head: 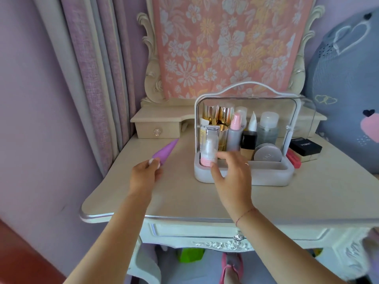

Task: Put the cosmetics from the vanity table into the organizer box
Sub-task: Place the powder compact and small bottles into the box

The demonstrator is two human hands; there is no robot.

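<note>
The organizer box [272, 173], grey base with a clear raised lid and white handle, stands on the vanity table [180, 197]. Inside are several bottles, gold tubes, a black square bottle and a round compact [267, 155]. A clear bottle with a pink label [210, 148] stands in its front left corner. My right hand [231, 173] hovers at the box's front rim beside that bottle, fingers relaxed, holding nothing. My left hand [144, 175] grips a purple tube [164, 151] by its white cap, left of the box, with the tube pointing away.
A black box [306, 147] and a pink-red item [293, 158] lie on the table right of the organizer. A small drawer unit [156, 127] sits at the back left. Curtains hang left, a large plush toy right. Floral cloth covers the mirror.
</note>
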